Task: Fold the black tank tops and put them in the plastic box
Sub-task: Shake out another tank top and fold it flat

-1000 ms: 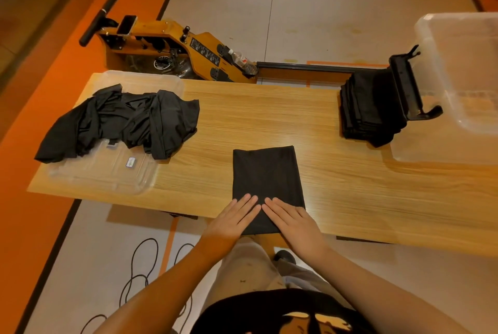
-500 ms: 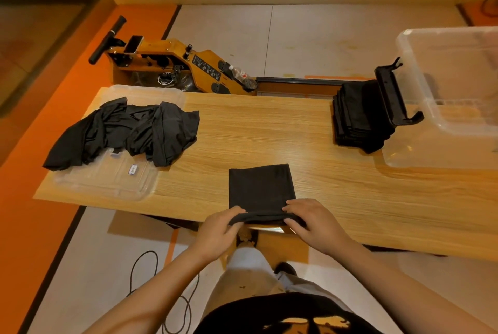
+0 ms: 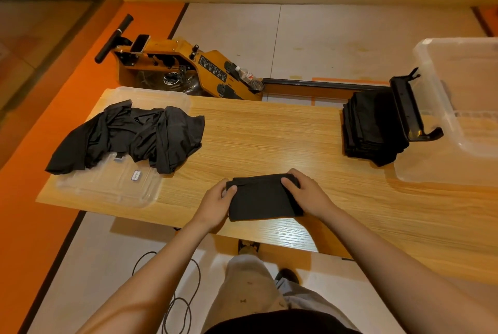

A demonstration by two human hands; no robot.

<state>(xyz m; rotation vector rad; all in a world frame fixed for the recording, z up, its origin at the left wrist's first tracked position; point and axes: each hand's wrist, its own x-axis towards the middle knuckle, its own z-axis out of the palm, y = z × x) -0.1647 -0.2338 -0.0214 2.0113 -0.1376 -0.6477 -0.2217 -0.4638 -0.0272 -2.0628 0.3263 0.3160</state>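
Cut off: plastic box (image 3: 442, 107), at the right edge.
Tank top (image 3: 262, 197): long axis left-right.
Hands: your left hand (image 3: 215, 203) and right hand (image 3: 307, 193) grip its ends.

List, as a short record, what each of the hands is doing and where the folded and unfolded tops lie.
Left hand: grips the folded tank top at its left end
Right hand: grips its right end
Unfolded tops: heaped on clear lid, left
Folded stack: beside plastic box, right
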